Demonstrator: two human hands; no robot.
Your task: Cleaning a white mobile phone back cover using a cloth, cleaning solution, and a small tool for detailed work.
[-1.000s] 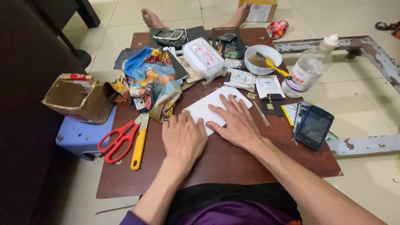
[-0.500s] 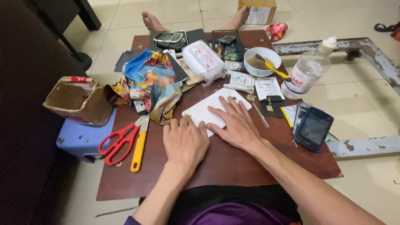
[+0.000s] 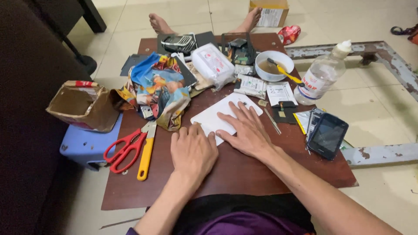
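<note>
Nearest, the left hand (image 3: 193, 149) lies flat on the brown board (image 3: 244, 174), fingers loosely together, its fingertips touching the near edge of a white sheet (image 3: 217, 116). Just beside it, the right hand (image 3: 246, 130) presses palm-down with fingers spread across that sheet — a plain, blank rectangle lying skewed at the board's middle. Left of the hands sit red scissors (image 3: 124, 148) and a yellow-handled cutter (image 3: 146, 152); right, a dark phone (image 3: 327, 135). Farther off — a colourful bag (image 3: 159, 89), a white bowl (image 3: 274, 65), a clear bottle (image 3: 322, 74).
</note>
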